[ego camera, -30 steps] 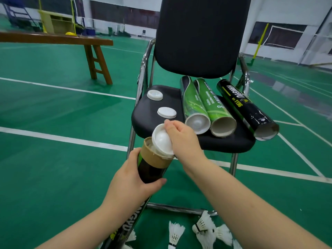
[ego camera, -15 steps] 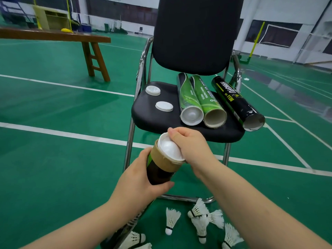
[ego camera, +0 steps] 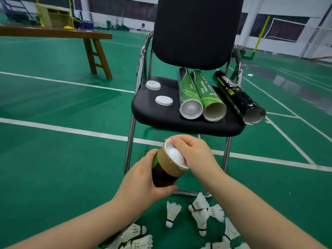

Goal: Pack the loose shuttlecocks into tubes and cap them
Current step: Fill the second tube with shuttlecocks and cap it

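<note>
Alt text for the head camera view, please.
A left hand grips a dark cardboard shuttlecock tube while the right hand presses a white plastic cap into its mouth. Three more tubes lie on a black chair; loose white shuttlecocks litter the green floor.

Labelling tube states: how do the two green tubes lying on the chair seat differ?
Near end: the left green tube has a white cap closing it; the right green tube is open, bare cardboard rim showing. Finish: the left green tube is glossy with dark areas; the right green tube is lighter green with white print. Shared: both lie side by side, touching, on the chair seat.
</note>
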`<state>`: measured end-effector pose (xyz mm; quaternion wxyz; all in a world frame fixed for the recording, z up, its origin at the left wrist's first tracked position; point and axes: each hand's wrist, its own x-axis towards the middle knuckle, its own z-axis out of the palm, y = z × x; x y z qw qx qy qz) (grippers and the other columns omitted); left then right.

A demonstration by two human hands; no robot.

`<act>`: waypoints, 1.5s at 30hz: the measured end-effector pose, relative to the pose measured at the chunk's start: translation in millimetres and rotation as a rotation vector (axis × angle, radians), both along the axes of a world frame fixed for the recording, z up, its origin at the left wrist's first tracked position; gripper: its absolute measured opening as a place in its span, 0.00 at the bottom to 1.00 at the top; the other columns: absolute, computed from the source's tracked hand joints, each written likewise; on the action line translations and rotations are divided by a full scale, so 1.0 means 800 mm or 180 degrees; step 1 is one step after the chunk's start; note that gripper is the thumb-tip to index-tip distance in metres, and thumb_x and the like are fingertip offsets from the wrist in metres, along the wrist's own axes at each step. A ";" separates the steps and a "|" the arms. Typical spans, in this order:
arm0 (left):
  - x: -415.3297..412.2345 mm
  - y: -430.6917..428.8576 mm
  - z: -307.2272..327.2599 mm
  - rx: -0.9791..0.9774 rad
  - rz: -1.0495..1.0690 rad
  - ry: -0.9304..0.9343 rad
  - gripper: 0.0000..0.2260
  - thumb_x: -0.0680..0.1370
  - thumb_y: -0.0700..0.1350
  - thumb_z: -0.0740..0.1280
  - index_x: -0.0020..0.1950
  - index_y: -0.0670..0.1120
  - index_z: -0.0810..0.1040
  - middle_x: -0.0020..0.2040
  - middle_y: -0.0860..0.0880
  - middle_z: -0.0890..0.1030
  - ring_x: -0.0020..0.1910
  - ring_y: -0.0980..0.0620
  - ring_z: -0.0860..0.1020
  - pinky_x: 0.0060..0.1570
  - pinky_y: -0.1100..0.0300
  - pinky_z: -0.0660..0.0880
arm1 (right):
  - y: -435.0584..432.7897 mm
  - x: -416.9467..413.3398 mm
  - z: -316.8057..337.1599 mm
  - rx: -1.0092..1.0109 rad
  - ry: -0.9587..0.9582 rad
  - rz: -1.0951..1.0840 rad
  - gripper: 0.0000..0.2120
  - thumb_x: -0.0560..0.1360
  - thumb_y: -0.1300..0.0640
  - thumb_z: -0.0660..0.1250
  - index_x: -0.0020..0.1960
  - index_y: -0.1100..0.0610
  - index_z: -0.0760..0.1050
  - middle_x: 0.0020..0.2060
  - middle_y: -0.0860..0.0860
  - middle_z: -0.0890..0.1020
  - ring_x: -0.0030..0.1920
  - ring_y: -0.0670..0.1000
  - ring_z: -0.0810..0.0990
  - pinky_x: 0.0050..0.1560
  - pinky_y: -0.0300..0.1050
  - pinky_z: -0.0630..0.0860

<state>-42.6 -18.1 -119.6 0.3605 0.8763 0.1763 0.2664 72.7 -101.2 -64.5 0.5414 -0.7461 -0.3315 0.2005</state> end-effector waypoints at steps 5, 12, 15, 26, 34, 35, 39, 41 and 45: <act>-0.007 0.002 -0.011 0.0065 -0.0017 0.0074 0.33 0.62 0.53 0.78 0.56 0.63 0.60 0.46 0.64 0.73 0.45 0.64 0.74 0.42 0.74 0.70 | 0.002 -0.011 -0.019 0.0198 0.0692 0.0229 0.12 0.78 0.55 0.61 0.42 0.48 0.82 0.44 0.50 0.82 0.45 0.50 0.77 0.46 0.45 0.75; -0.010 0.008 -0.023 0.0480 -0.0056 0.0840 0.36 0.65 0.59 0.74 0.68 0.56 0.61 0.54 0.59 0.73 0.52 0.58 0.72 0.50 0.68 0.69 | -0.008 -0.013 -0.045 0.0078 0.0802 0.0126 0.13 0.78 0.55 0.60 0.41 0.48 0.81 0.42 0.49 0.81 0.44 0.50 0.77 0.42 0.43 0.75; -0.006 0.012 -0.030 0.1166 -0.0012 0.1479 0.38 0.67 0.62 0.69 0.71 0.54 0.56 0.58 0.54 0.72 0.56 0.53 0.71 0.55 0.60 0.70 | -0.012 -0.007 -0.051 -0.0605 0.1123 0.0305 0.12 0.78 0.44 0.56 0.51 0.45 0.78 0.52 0.50 0.79 0.51 0.52 0.78 0.42 0.44 0.77; -0.011 0.010 -0.050 0.1552 -0.0758 0.2157 0.44 0.68 0.65 0.68 0.75 0.53 0.48 0.68 0.50 0.67 0.65 0.48 0.65 0.64 0.54 0.63 | -0.050 0.002 -0.111 -0.0769 0.2176 0.0124 0.12 0.70 0.51 0.68 0.51 0.55 0.75 0.41 0.54 0.81 0.39 0.53 0.80 0.35 0.45 0.78; -0.077 0.089 -0.083 0.1153 -0.0738 0.3201 0.52 0.58 0.77 0.58 0.76 0.56 0.47 0.69 0.52 0.67 0.66 0.51 0.66 0.64 0.55 0.64 | -0.130 0.070 -0.129 -0.0763 0.2634 -0.0773 0.15 0.60 0.54 0.67 0.46 0.57 0.73 0.26 0.55 0.80 0.32 0.55 0.77 0.30 0.46 0.78; -0.082 0.093 -0.089 0.1152 -0.0732 0.3258 0.49 0.62 0.75 0.62 0.75 0.55 0.48 0.68 0.52 0.68 0.66 0.51 0.67 0.64 0.55 0.65 | -0.140 0.075 -0.131 -0.0746 0.2678 -0.0870 0.14 0.61 0.54 0.67 0.45 0.57 0.72 0.26 0.55 0.79 0.31 0.55 0.77 0.29 0.46 0.78; -0.079 0.084 -0.105 0.1365 -0.0843 0.3260 0.41 0.68 0.64 0.68 0.75 0.56 0.51 0.65 0.52 0.70 0.63 0.50 0.69 0.61 0.53 0.66 | -0.176 0.093 -0.142 -0.0745 0.2724 -0.1111 0.11 0.62 0.55 0.66 0.43 0.56 0.71 0.23 0.55 0.78 0.21 0.53 0.76 0.26 0.45 0.77; -0.068 0.078 -0.107 0.1431 -0.0893 0.3138 0.39 0.69 0.62 0.68 0.74 0.57 0.52 0.64 0.52 0.71 0.62 0.50 0.70 0.60 0.53 0.67 | -0.191 0.104 -0.148 -0.0738 0.2742 -0.1234 0.12 0.62 0.55 0.67 0.44 0.56 0.72 0.23 0.56 0.79 0.22 0.55 0.77 0.27 0.48 0.78; -0.048 0.067 -0.106 0.1538 -0.0917 0.2799 0.38 0.69 0.62 0.68 0.73 0.56 0.54 0.63 0.52 0.72 0.60 0.49 0.71 0.58 0.53 0.69 | -0.214 0.124 -0.156 -0.0632 0.2868 -0.1384 0.07 0.68 0.55 0.65 0.44 0.56 0.71 0.23 0.56 0.79 0.21 0.56 0.78 0.25 0.50 0.78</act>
